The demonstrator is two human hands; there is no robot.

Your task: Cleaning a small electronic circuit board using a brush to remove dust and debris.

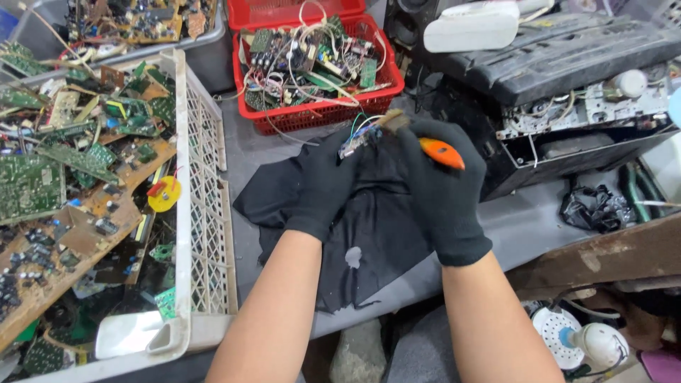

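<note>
Left hand (pixel 325 186) (black glove) pinches a small wired circuit board (pixel 352 144) at picture centre, right hand (pixel 441 186) at its 3 o'clock grips an orange-handled brush (pixel 425 144), bristles touching it, over black cloth (pixel 369 227) on the tabletop (pixel 525 227).

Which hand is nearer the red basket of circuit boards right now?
Left. The left hand holds a small wired board just below the red basket; the right hand, gripping an orange-handled brush, sits lower and further right.
</note>
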